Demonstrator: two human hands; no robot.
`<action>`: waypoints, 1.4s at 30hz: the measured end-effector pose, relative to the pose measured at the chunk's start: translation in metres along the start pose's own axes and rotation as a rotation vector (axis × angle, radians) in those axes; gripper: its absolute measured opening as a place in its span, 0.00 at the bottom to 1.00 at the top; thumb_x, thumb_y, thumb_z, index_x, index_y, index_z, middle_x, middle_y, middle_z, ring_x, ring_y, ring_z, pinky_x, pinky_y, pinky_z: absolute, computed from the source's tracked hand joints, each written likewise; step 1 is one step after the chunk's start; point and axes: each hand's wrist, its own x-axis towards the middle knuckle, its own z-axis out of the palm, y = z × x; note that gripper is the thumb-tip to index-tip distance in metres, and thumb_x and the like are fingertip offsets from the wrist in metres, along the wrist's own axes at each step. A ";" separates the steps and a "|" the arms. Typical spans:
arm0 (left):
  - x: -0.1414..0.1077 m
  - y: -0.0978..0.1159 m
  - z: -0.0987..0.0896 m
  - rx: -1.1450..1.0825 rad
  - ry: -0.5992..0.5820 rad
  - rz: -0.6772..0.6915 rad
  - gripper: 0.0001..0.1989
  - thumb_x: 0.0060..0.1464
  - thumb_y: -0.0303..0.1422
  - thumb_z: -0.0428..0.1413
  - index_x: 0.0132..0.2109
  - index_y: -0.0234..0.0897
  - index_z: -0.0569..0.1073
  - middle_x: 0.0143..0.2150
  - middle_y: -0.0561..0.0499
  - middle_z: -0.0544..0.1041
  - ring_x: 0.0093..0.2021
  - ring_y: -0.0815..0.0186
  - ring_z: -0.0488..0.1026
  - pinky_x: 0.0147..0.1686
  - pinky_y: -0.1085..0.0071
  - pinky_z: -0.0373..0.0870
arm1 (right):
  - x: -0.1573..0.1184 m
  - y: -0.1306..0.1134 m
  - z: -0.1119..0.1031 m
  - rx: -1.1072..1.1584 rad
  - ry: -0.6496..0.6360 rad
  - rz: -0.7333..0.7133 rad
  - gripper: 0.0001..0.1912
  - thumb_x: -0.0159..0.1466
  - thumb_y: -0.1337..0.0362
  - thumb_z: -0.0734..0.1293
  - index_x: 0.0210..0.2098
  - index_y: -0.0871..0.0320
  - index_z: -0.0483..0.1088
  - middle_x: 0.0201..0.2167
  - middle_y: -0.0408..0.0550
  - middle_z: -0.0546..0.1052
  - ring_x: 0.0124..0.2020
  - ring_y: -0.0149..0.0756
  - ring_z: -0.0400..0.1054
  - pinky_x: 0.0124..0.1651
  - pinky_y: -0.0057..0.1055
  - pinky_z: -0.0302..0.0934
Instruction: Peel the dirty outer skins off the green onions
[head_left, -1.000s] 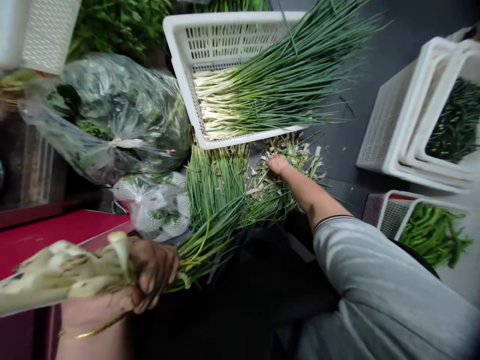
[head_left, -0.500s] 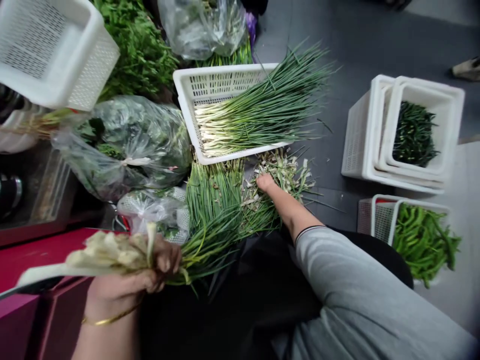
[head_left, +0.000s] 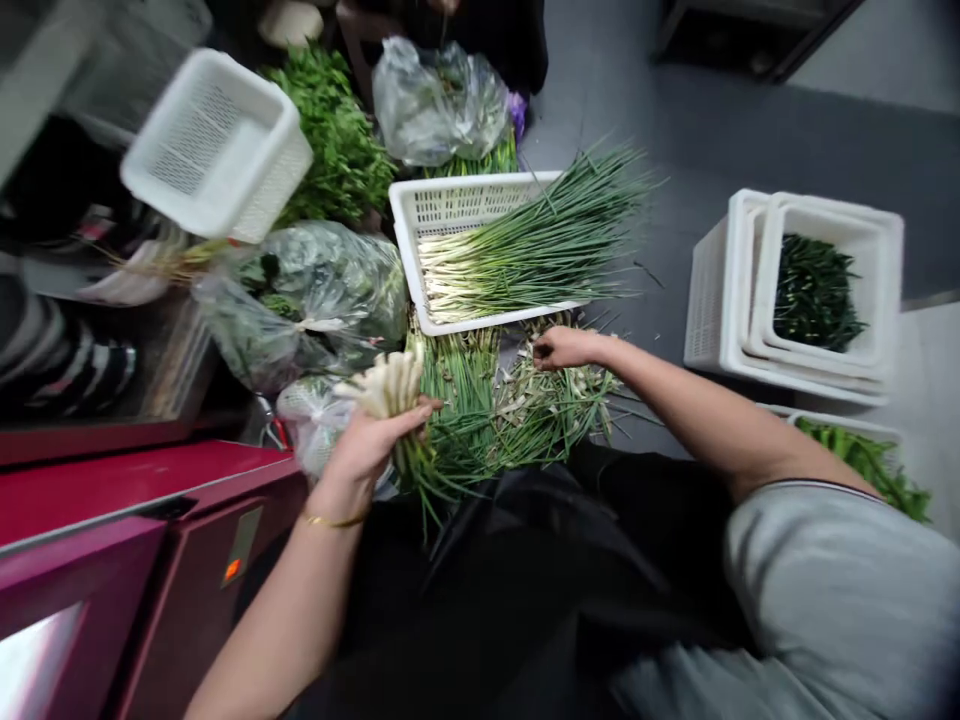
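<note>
My left hand (head_left: 379,435) is closed around a bunch of scallions (head_left: 394,383). Their white ends stick up above the fist and the green leaves hang below it. My right hand (head_left: 568,348) has its fingers curled in over a heap of peeled scallion scraps (head_left: 525,398); whether anything is pinched there is hidden. Untrimmed-looking scallions (head_left: 457,375) lie on the floor between the hands. Just beyond them stands a white slotted basket (head_left: 405,235) filled with cleaner scallions (head_left: 525,255), their green tops jutting over its right side.
At left are a bag of leafy greens (head_left: 330,290), an empty white basket (head_left: 281,170), leafy herbs (head_left: 341,140) and a red cabinet (head_left: 135,485). Stacked white baskets (head_left: 709,295) holding dark green peppers (head_left: 817,295) stand right, near light green peppers (head_left: 862,465).
My left hand has moved away from me and to the right with the scallion bunch, now held more upright. My right hand has lifted slightly off the scraps. The camera view has shifted.
</note>
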 end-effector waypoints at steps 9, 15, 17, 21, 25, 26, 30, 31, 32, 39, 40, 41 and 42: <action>-0.036 -0.013 0.084 -0.010 -0.189 0.198 0.16 0.35 0.33 0.70 0.34 0.32 0.78 0.30 0.48 0.78 0.26 0.68 0.71 0.21 0.75 0.68 | -0.137 -0.103 -0.047 0.520 0.184 -0.229 0.05 0.54 0.64 0.71 0.25 0.60 0.73 0.17 0.41 0.73 0.18 0.27 0.66 0.23 0.25 0.58; -0.064 -0.015 0.097 -0.130 -0.164 0.185 0.16 0.33 0.31 0.71 0.32 0.33 0.77 0.27 0.51 0.76 0.25 0.68 0.72 0.21 0.74 0.67 | -0.165 -0.126 -0.009 1.060 0.583 -0.308 0.16 0.55 0.55 0.72 0.35 0.61 0.73 0.25 0.46 0.76 0.23 0.29 0.69 0.24 0.25 0.62; -0.071 -0.015 0.097 -0.177 -0.148 0.174 0.16 0.33 0.31 0.71 0.32 0.32 0.77 0.27 0.51 0.76 0.26 0.67 0.73 0.23 0.74 0.68 | -0.168 -0.131 0.011 1.175 0.625 -0.296 0.20 0.53 0.53 0.73 0.37 0.62 0.73 0.27 0.48 0.76 0.25 0.30 0.69 0.23 0.25 0.61; -0.080 -0.012 0.101 -0.219 -0.113 0.205 0.16 0.31 0.30 0.71 0.31 0.31 0.77 0.27 0.52 0.75 0.24 0.71 0.70 0.23 0.74 0.67 | -0.168 -0.145 0.045 1.053 0.672 -0.302 0.16 0.51 0.55 0.73 0.29 0.62 0.73 0.23 0.44 0.74 0.23 0.28 0.66 0.26 0.26 0.59; -0.083 -0.012 0.103 -0.162 -0.069 0.242 0.17 0.30 0.31 0.71 0.30 0.31 0.76 0.25 0.53 0.74 0.23 0.71 0.68 0.23 0.74 0.66 | -0.168 -0.154 0.054 0.805 0.808 -0.256 0.12 0.57 0.58 0.67 0.25 0.61 0.71 0.18 0.42 0.71 0.21 0.28 0.64 0.28 0.26 0.56; -0.083 -0.013 0.102 -0.142 -0.066 0.255 0.17 0.30 0.32 0.71 0.29 0.32 0.76 0.25 0.53 0.74 0.23 0.71 0.68 0.23 0.74 0.66 | -0.169 -0.154 0.054 0.726 0.818 -0.234 0.12 0.58 0.59 0.67 0.23 0.61 0.70 0.17 0.41 0.70 0.21 0.28 0.63 0.28 0.26 0.55; -0.080 -0.016 0.094 -0.102 -0.109 0.263 0.17 0.31 0.32 0.71 0.29 0.32 0.75 0.25 0.53 0.75 0.25 0.70 0.70 0.26 0.73 0.68 | -0.174 -0.146 0.053 0.717 0.721 -0.267 0.14 0.60 0.57 0.65 0.23 0.59 0.66 0.16 0.39 0.67 0.18 0.26 0.61 0.25 0.25 0.54; -0.079 -0.016 0.092 -0.104 -0.123 0.247 0.17 0.30 0.31 0.71 0.30 0.32 0.75 0.26 0.52 0.75 0.25 0.69 0.71 0.26 0.72 0.68 | -0.175 -0.142 0.054 0.792 0.677 -0.296 0.14 0.60 0.56 0.65 0.24 0.59 0.67 0.16 0.39 0.68 0.18 0.26 0.62 0.24 0.25 0.55; -0.078 -0.016 0.089 -0.112 -0.134 0.227 0.17 0.30 0.31 0.71 0.30 0.32 0.75 0.26 0.52 0.75 0.25 0.69 0.72 0.27 0.72 0.69 | -0.176 -0.138 0.054 0.872 0.645 -0.318 0.14 0.60 0.55 0.66 0.26 0.60 0.67 0.17 0.39 0.68 0.18 0.27 0.63 0.24 0.25 0.56; -0.074 -0.019 0.092 -0.137 -0.080 0.233 0.18 0.30 0.32 0.72 0.31 0.32 0.76 0.26 0.52 0.75 0.26 0.69 0.72 0.28 0.72 0.70 | -0.162 -0.135 0.060 1.115 0.656 -0.234 0.20 0.53 0.49 0.71 0.30 0.62 0.71 0.22 0.44 0.72 0.21 0.28 0.65 0.24 0.27 0.60; -0.073 -0.020 0.093 -0.125 -0.066 0.251 0.18 0.30 0.32 0.72 0.31 0.33 0.76 0.26 0.52 0.75 0.26 0.69 0.72 0.28 0.72 0.70 | -0.158 -0.138 0.062 1.094 0.669 -0.236 0.20 0.52 0.50 0.72 0.29 0.62 0.72 0.22 0.44 0.72 0.21 0.27 0.64 0.24 0.27 0.60; -0.072 -0.021 0.095 -0.114 -0.056 0.262 0.18 0.30 0.33 0.72 0.31 0.33 0.76 0.26 0.52 0.75 0.26 0.69 0.71 0.27 0.72 0.70 | -0.155 -0.140 0.065 1.074 0.684 -0.242 0.19 0.52 0.50 0.72 0.28 0.62 0.72 0.21 0.44 0.72 0.20 0.27 0.64 0.24 0.27 0.59; -0.070 -0.022 0.095 -0.107 -0.050 0.265 0.18 0.30 0.33 0.72 0.30 0.33 0.76 0.26 0.53 0.74 0.25 0.69 0.71 0.26 0.72 0.69 | -0.152 -0.142 0.067 1.060 0.695 -0.252 0.18 0.53 0.51 0.72 0.27 0.62 0.71 0.20 0.43 0.71 0.20 0.27 0.63 0.24 0.27 0.58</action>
